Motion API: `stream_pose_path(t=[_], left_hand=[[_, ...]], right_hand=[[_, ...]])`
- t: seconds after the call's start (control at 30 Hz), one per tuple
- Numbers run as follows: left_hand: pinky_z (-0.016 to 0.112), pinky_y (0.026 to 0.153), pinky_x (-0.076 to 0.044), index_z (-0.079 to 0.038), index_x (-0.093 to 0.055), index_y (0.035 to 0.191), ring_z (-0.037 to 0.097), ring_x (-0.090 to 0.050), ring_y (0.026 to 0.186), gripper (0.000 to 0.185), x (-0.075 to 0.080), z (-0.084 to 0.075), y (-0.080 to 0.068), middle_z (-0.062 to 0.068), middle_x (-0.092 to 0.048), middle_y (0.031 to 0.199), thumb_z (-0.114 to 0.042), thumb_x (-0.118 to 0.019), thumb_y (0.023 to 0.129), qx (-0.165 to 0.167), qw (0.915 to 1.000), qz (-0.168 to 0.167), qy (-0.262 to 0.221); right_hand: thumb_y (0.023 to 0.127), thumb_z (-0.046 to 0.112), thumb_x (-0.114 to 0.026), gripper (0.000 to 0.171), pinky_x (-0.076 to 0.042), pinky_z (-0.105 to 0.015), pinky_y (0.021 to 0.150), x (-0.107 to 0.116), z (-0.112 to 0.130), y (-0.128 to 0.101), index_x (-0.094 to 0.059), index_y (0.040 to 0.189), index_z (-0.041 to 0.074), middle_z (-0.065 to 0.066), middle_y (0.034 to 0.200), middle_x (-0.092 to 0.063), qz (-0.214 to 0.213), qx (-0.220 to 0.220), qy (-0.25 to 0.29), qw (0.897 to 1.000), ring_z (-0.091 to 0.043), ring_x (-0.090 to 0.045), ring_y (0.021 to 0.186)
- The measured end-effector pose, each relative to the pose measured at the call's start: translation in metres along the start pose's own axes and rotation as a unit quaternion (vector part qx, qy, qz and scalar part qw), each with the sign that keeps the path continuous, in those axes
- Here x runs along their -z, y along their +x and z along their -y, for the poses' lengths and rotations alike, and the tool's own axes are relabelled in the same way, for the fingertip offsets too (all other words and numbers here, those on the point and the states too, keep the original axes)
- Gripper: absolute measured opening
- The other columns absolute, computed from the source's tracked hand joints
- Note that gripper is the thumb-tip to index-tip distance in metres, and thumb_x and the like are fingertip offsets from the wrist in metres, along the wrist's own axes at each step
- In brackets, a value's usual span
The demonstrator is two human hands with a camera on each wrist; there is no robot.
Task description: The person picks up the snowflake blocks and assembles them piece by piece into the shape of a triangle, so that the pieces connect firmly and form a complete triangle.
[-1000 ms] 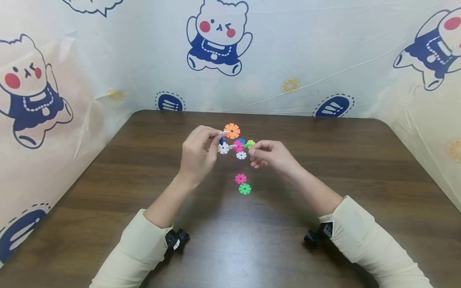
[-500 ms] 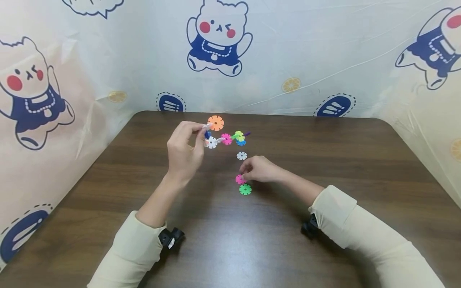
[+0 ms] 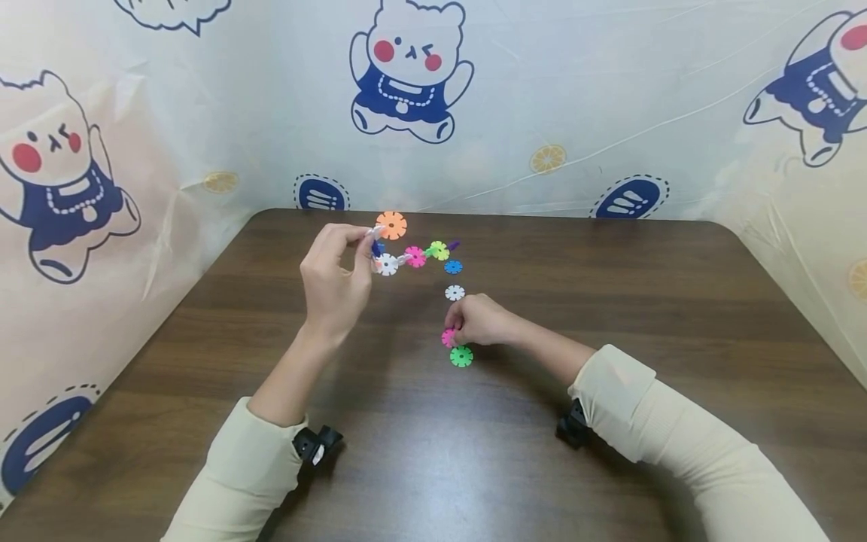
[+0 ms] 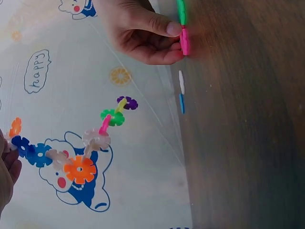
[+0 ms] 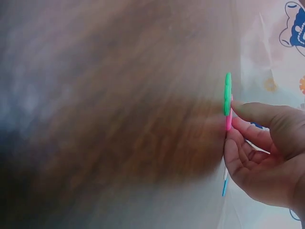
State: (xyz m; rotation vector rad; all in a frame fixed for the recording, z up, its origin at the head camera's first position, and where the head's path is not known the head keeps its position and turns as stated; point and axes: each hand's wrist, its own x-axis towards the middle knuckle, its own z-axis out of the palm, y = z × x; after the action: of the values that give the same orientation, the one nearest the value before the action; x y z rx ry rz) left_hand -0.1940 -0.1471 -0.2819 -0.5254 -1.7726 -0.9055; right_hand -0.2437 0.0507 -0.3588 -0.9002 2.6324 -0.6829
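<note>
Table point(image 3: 609, 316): head view hides purple disc point(image 4: 127, 102) in chain point(image 4: 90, 143).

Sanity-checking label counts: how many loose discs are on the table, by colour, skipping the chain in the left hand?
Blue disc: 1
White disc: 1
Pink disc: 1, pinched by the right hand
Green disc: 1
Total: 4
The chain held by the left hand is left out.
</note>
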Motion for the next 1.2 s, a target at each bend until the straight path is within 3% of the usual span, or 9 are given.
stream_pose_path(t=[0.27, 0.43, 0.67, 0.8, 1.03, 1.2], left_hand=[[0.035, 0.067, -0.047, 0.008, -0.062, 0.083, 0.026, -0.057, 0.072, 0.004, -0.002, 0.001, -0.002, 0.016, -0.062, 0.077, 0.008, -0.066, 0.08, -0.002, 1.0, 0.003, -0.005], [0.03, 0.067, -0.047, 0.008, -0.062, 0.082, 0.026, -0.057, 0.071, 0.005, -0.003, 0.001, -0.001, 0.016, -0.062, 0.077, 0.009, -0.066, 0.079, -0.007, 1.0, -0.002, -0.001], [0.03, 0.069, -0.048, 0.008, -0.063, 0.084, 0.026, -0.058, 0.073, 0.004, -0.003, 0.0, -0.003, 0.016, -0.062, 0.078, 0.007, -0.065, 0.081, 0.01, 0.9998, 0.017, -0.009], [0.03, 0.069, -0.049, 0.008, -0.063, 0.084, 0.026, -0.058, 0.074, 0.004, -0.004, -0.001, -0.005, 0.016, -0.062, 0.079, 0.006, -0.065, 0.081, 0.008, 0.9995, 0.028, -0.009], [0.03, 0.07, -0.05, 0.009, -0.062, 0.085, 0.024, -0.059, 0.076, 0.005, -0.003, -0.002, -0.01, 0.016, -0.062, 0.082, 0.006, -0.065, 0.082, -0.005, 0.998, 0.063, -0.007], [0.027, 0.071, -0.049, 0.008, -0.062, 0.086, 0.022, -0.059, 0.076, 0.005, -0.004, -0.004, -0.013, 0.015, -0.063, 0.082, 0.006, -0.065, 0.082, -0.013, 0.9962, 0.085, -0.01]], right_hand=[[0.074, 0.01, -0.075, 0.019, -0.044, -0.024, 0.069, 0.003, 0.001, -0.003, -0.068, 0.092, 0.008, 0.002, 0.076, -0.059, 0.023, -0.001, -0.001, 1.0, -0.012, -0.053, 0.076], [0.073, 0.015, -0.079, 0.018, -0.044, -0.024, 0.067, 0.004, 0.004, -0.005, -0.066, 0.086, 0.009, 0.002, 0.075, -0.058, 0.033, -0.003, -0.002, 0.999, -0.013, -0.053, 0.074], [0.071, 0.013, -0.08, 0.02, -0.043, -0.024, 0.063, 0.004, 0.005, -0.006, -0.062, 0.081, 0.009, 0.002, 0.072, -0.056, 0.019, 0.006, -0.01, 1.0, -0.013, -0.051, 0.07], [0.074, 0.004, -0.075, 0.014, -0.043, -0.023, 0.06, 0.005, 0.005, -0.01, -0.063, 0.078, 0.01, 0.002, 0.068, -0.056, 0.003, 0.008, -0.004, 1.0, -0.012, -0.051, 0.067], [0.08, -0.003, -0.065, 0.011, -0.047, -0.025, 0.057, 0.019, 0.008, -0.027, -0.066, 0.079, 0.007, 0.001, 0.069, -0.062, -0.062, 0.0, 0.106, 0.992, -0.013, -0.055, 0.062], [0.082, -0.001, -0.066, 0.006, -0.052, -0.035, 0.063, 0.038, 0.013, -0.042, -0.065, 0.088, 0.002, -0.007, 0.077, -0.063, -0.144, -0.003, 0.23, 0.962, -0.023, -0.059, 0.069]])
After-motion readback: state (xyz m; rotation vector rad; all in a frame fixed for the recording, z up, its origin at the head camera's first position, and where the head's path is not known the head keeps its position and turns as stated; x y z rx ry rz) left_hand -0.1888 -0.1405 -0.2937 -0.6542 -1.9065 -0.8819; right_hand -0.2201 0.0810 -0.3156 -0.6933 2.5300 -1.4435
